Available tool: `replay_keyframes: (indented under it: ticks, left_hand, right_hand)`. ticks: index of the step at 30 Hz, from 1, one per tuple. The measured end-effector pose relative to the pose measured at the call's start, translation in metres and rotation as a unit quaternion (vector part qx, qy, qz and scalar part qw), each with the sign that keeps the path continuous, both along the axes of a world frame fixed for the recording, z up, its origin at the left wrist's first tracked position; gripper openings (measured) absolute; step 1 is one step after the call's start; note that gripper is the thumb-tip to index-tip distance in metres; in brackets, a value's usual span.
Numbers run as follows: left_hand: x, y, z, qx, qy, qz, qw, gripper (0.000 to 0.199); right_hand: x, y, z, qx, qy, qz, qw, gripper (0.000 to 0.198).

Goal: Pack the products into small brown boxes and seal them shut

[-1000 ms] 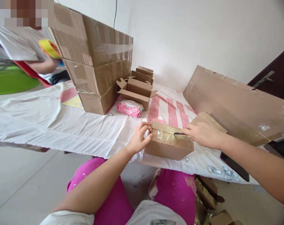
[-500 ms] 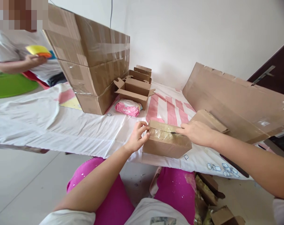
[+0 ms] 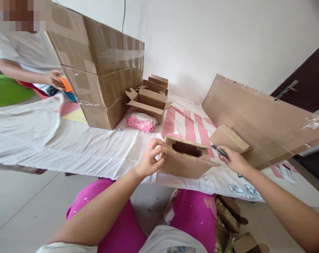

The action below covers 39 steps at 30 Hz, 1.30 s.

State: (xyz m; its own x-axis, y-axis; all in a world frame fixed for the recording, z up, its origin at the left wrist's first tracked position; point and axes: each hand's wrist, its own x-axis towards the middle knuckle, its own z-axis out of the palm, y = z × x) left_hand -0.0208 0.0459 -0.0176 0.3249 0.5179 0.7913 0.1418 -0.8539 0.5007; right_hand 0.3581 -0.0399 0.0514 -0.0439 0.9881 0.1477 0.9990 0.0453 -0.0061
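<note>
A small cardboard box (image 3: 184, 167) stands at the table's front edge. Its top is partly open, with a dark gap between the flaps and tape along the edges. My left hand (image 3: 153, 158) is closed on the left end of this box, fingers curled over its upper corner. Just right of the box, my right hand (image 3: 234, 161) is closed around a dark-handled utility knife (image 3: 220, 151), whose tip points up and left, apart from the box.
Stacked taped cartons (image 3: 96, 70) rise at the left, beside open boxes (image 3: 151, 100) and a pink wipes pack (image 3: 140, 122). A large carton (image 3: 256, 116) and smaller box (image 3: 230, 138) stand right. A co-worker (image 3: 30, 58) sits far left. Cardboard scraps (image 3: 228, 214) lie on the floor.
My right hand has moved right with the utility knife, off the box top. The taped seam has parted and a gap shows. The co-worker's hand has moved toward the cartons.
</note>
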Motion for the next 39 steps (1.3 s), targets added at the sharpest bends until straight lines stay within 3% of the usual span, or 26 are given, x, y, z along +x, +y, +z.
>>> replay_keyframes:
  ticks: [4, 7, 10, 13, 16, 18, 22, 25, 28, 30, 32, 34, 35, 37, 39]
  left_hand:
    - [-0.002, -0.005, 0.003, 0.036, 0.013, -0.029, 0.999, 0.024]
    - [-0.007, -0.004, 0.003, 0.014, 0.041, -0.039, 0.998, 0.025]
    - [-0.016, -0.003, 0.005, -0.038, 0.065, -0.081, 0.994, 0.028]
    - [-0.022, -0.004, 0.008, -0.089, 0.056, -0.128, 0.986, 0.028]
    - [-0.022, -0.004, 0.007, -0.151, 0.028, -0.147, 0.977, 0.022]
    - [-0.018, -0.001, 0.002, -0.223, -0.009, -0.135, 0.965, 0.023]
    - [-0.01, 0.017, -0.013, -0.336, -0.109, -0.056, 0.934, 0.021]
    - [-0.011, 0.03, -0.02, -0.353, -0.145, 0.031, 0.924, 0.014]
    - [-0.016, 0.025, -0.013, -0.271, -0.125, 0.068, 0.952, 0.012]
    - [-0.018, 0.014, -0.004, -0.162, -0.062, 0.037, 0.984, 0.011]
    - [-0.02, 0.003, 0.006, -0.072, 0.014, -0.013, 0.997, 0.014]
    - [-0.021, 0.001, 0.011, -0.049, 0.038, -0.023, 0.998, 0.016]
    - [-0.022, 0.004, 0.012, -0.068, 0.026, -0.004, 0.997, 0.016]
    - [-0.022, 0.015, 0.007, -0.186, -0.007, 0.046, 0.982, 0.013]
    - [-0.02, 0.028, -0.003, -0.335, -0.007, 0.066, 0.94, 0.008]
  right_hand:
    - [-0.008, -0.008, -0.074, -0.036, -0.007, -0.029, 0.999, 0.033]
    - [-0.015, -0.006, -0.093, -0.045, -0.021, -0.028, 0.998, 0.031]
    - [-0.01, 0.004, -0.077, -0.002, -0.007, 0.01, 1.0, 0.028]
    - [-0.015, 0.01, -0.042, 0.101, 0.07, 0.01, 0.992, 0.029]
    - [-0.048, 0.004, -0.009, 0.175, 0.147, 0.03, 0.973, 0.029]
    - [-0.079, -0.003, 0.004, 0.15, 0.158, 0.097, 0.971, 0.029]
    - [-0.127, -0.007, -0.004, 0.011, 0.069, 0.225, 0.972, 0.05]
    - [-0.14, -0.004, -0.023, 0.022, -0.014, 0.234, 0.972, 0.04]
    - [-0.144, -0.007, -0.033, 0.068, -0.051, 0.233, 0.969, 0.018]
    - [-0.146, -0.011, -0.033, 0.077, -0.069, 0.247, 0.963, 0.013]
    - [-0.148, -0.015, -0.029, 0.067, -0.083, 0.259, 0.96, 0.012]
    - [-0.148, -0.017, -0.025, 0.046, -0.089, 0.265, 0.959, 0.012]
    - [-0.147, -0.017, -0.024, 0.036, -0.087, 0.265, 0.96, 0.013]
    - [-0.144, -0.014, -0.023, 0.026, -0.077, 0.266, 0.961, 0.015]
    - [-0.14, -0.009, -0.023, 0.027, -0.068, 0.266, 0.961, 0.016]
